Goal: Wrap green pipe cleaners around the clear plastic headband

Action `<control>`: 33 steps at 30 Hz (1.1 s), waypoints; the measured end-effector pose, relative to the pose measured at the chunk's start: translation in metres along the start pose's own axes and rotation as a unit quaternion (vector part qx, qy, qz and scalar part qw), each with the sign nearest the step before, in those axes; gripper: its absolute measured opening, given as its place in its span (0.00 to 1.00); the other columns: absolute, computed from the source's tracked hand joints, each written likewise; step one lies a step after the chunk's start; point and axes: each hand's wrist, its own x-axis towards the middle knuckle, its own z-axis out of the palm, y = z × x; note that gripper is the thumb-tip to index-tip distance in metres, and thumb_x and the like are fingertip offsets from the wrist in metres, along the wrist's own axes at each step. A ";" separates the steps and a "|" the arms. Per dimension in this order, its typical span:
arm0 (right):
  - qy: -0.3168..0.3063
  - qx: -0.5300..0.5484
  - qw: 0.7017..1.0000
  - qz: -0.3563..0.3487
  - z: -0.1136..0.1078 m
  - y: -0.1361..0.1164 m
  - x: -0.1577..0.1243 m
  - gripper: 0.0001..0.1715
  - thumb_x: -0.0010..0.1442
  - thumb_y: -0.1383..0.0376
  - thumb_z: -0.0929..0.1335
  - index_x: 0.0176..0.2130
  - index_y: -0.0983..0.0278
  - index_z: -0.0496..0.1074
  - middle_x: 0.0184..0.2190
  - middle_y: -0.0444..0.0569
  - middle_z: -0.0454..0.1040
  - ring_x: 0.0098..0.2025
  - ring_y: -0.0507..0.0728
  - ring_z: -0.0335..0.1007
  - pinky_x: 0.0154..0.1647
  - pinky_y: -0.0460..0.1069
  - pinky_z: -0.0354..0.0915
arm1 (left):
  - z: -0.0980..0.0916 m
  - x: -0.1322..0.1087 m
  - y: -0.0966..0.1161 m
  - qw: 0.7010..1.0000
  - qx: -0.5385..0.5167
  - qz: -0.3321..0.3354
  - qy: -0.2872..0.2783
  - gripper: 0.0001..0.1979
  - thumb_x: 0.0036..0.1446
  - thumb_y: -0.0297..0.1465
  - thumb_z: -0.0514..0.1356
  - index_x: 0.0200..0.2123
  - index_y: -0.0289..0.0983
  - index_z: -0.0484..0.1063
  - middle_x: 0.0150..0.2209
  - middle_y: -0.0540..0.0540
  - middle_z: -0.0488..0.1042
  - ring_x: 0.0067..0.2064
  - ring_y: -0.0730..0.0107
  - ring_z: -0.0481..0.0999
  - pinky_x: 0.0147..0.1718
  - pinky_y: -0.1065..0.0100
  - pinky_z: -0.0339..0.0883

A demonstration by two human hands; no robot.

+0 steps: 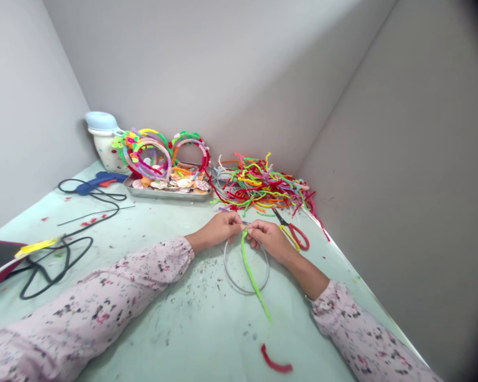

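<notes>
Head view, left hand (222,229): pinching grey hoop (225,260), centre.
Right hand (271,239): pinching green pipe cleaner (249,271), centre.
Scissors (288,226): centre-right.

Craft workspace, glue gun (88,186), scissors (290,227), heaped pipe cleaners (263,184)

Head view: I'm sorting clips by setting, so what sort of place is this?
Probably a craft workspace: the table holds a pile of fuzzy stems, scissors and a tray of shells.
</notes>
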 end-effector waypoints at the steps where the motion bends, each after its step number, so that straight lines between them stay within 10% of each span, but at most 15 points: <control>1: 0.002 -0.004 1.000 -0.003 0.000 0.001 0.000 0.10 0.54 0.60 0.66 0.32 0.65 0.70 0.25 0.43 0.72 0.22 0.48 0.65 0.25 0.45 0.62 | 0.000 0.000 0.000 1.000 0.001 -0.001 0.001 0.11 0.52 0.37 0.59 0.28 0.34 0.64 0.21 0.54 0.66 0.18 0.80 0.63 0.17 0.76 0.57; 33: 0.096 -0.218 0.964 -0.118 0.007 0.012 -0.006 0.07 0.57 0.62 0.63 0.33 0.60 0.69 0.19 0.41 0.69 0.23 0.52 0.63 0.26 0.46 0.58 | 0.002 0.000 0.004 1.000 0.021 -0.007 0.022 0.08 0.51 0.34 0.58 0.27 0.34 0.65 0.16 0.55 0.64 0.17 0.79 0.62 0.18 0.75 0.54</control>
